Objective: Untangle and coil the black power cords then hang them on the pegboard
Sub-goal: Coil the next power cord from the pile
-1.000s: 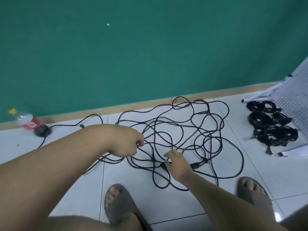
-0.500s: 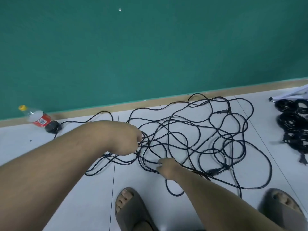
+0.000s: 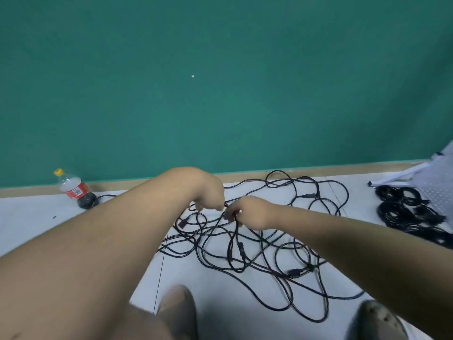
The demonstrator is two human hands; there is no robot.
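The right hand (image 3: 250, 213) has come up off the floor (image 3: 215, 288), where it lay at the near side of the tangle half a second ago. It now sits just beside the left hand (image 3: 208, 195), above the far part of the heap. The strands between the two hands have lifted with it.

The left hand is curled downward with its fingers closed round a black strand, though the fingertips are mostly hidden behind the back of the hand. The right hand pinches a strand that drops straight down to a plug junction in the heap.

The tangled power cords (image 3: 257, 238) sprawl in loose, overlapping loops across the middle of the floor, reaching to its far edge at the green wall (image 3: 220, 94). A batch of coiled cords (image 3: 402, 212) lies near the right edge of the floor, touching the white pegboard (image 3: 438, 195) that lies tilted there.

A plastic bottle (image 3: 73, 190) with a red label stands at the far left edge, a cord end beside its base. Two grey slippers (image 3: 179, 307) show at the near edge.
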